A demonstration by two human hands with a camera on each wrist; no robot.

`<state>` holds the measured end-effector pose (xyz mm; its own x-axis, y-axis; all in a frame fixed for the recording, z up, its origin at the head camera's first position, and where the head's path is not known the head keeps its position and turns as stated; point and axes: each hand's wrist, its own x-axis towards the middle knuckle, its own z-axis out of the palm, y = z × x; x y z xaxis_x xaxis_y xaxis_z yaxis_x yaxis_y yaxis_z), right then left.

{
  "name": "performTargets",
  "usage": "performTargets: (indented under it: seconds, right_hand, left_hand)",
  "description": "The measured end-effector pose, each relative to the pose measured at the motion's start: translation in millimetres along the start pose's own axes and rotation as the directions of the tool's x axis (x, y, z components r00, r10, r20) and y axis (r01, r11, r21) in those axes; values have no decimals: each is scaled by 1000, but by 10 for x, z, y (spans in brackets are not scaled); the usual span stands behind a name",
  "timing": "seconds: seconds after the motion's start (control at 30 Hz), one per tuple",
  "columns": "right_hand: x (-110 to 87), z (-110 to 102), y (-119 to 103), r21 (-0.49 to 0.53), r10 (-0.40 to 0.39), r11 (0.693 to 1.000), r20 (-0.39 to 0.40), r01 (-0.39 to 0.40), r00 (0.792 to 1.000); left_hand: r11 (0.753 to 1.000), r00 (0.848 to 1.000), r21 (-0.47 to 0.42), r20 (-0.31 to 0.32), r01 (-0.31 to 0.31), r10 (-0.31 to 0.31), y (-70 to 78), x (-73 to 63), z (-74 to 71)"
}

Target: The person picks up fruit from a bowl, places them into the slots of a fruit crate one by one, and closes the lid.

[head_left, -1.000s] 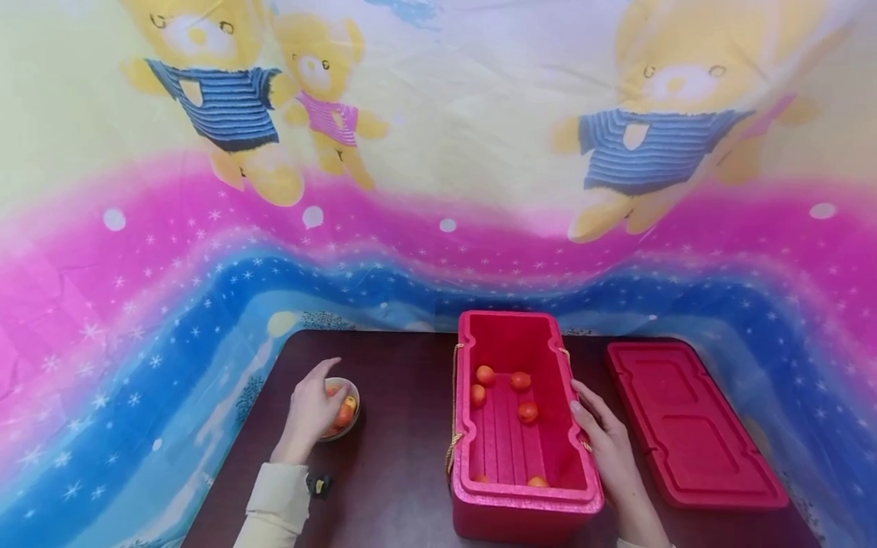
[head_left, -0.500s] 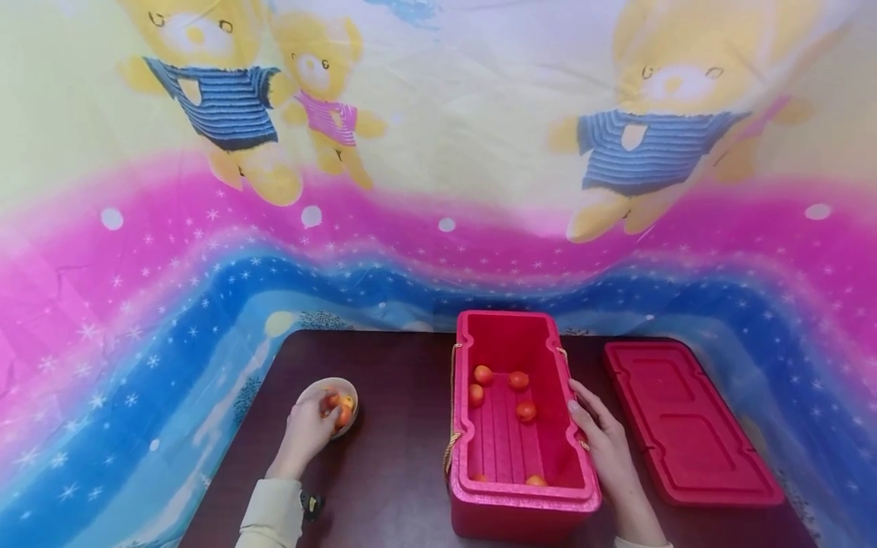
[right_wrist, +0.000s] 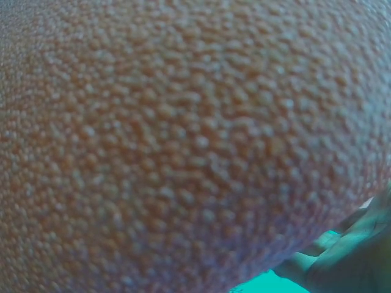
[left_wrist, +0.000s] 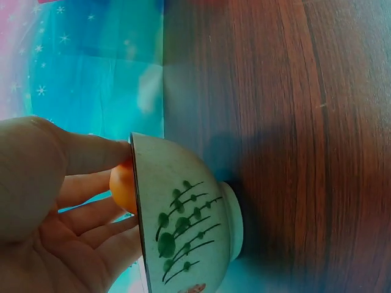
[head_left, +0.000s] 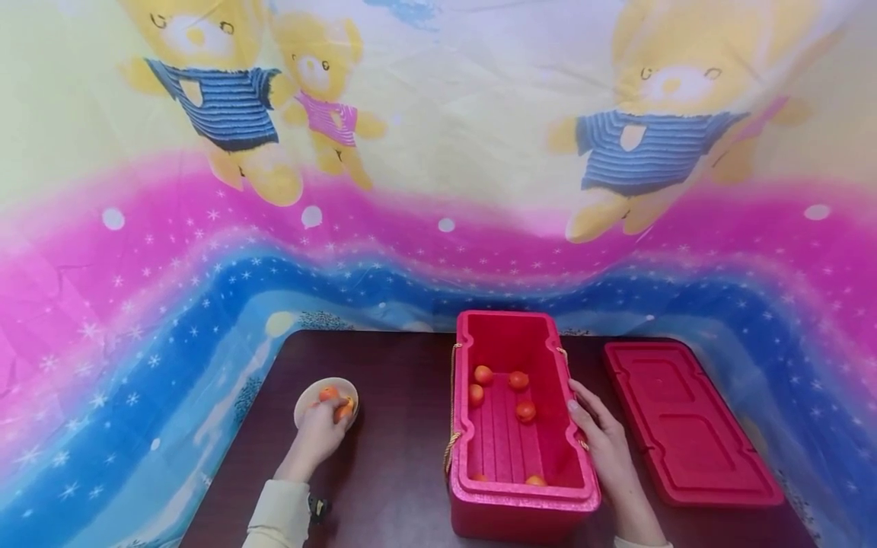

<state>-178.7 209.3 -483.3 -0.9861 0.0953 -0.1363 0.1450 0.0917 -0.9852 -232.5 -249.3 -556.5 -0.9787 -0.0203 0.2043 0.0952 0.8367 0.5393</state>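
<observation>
My left hand [head_left: 317, 435] reaches into a small bowl [head_left: 298, 399]. In the left wrist view the thumb bends over the bowl's rim, and the fingers [left_wrist: 95, 213] lie round a small orange fruit [left_wrist: 124, 188]; the fingertips are hidden. Another orange fruit [head_left: 329, 393] shows in the bowl beyond the hand. The bowl [left_wrist: 183, 201] is pale with green leaf marks. My right hand [head_left: 608, 441] rests against the right side of a red foam box [head_left: 524, 496], fingers fairly straight at its rim. Several orange fruits, one of them a fruit [head_left: 525, 412] at the right, lie inside.
A red lid [head_left: 699, 426] lies flat on the dark wooden table [head_left: 400, 441], right of the box. Gold cord [head_left: 452, 449] hangs along the box's left side. A printed bear curtain [head_left: 438, 251] stands behind the table. The box wall [right_wrist: 183, 134] fills most of the right wrist view.
My left hand has come down into the bowl and shifted right, its fingers now at the fruit near the bowl's right side. The right hand and box have hardly moved.
</observation>
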Motion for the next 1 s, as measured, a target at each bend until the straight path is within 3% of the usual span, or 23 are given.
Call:
performTargets:
  seconds: [0.37, 0.8, 1.0]
  right_hand:
    - [8, -11, -7, -13, 13, 1000, 6, -13, 1000]
    - [4, -15, -14, 4, 36, 999, 13, -36, 999]
    - [4, -15, -8, -2, 35, 999, 14, -35, 999]
  left_hand:
    - [999, 998, 9, 27, 52, -52, 29, -21, 9]
    - [1000, 999, 6, 39, 28, -28, 38, -12, -17]
    - [999, 998, 9, 47, 45, -46, 50, -3, -33]
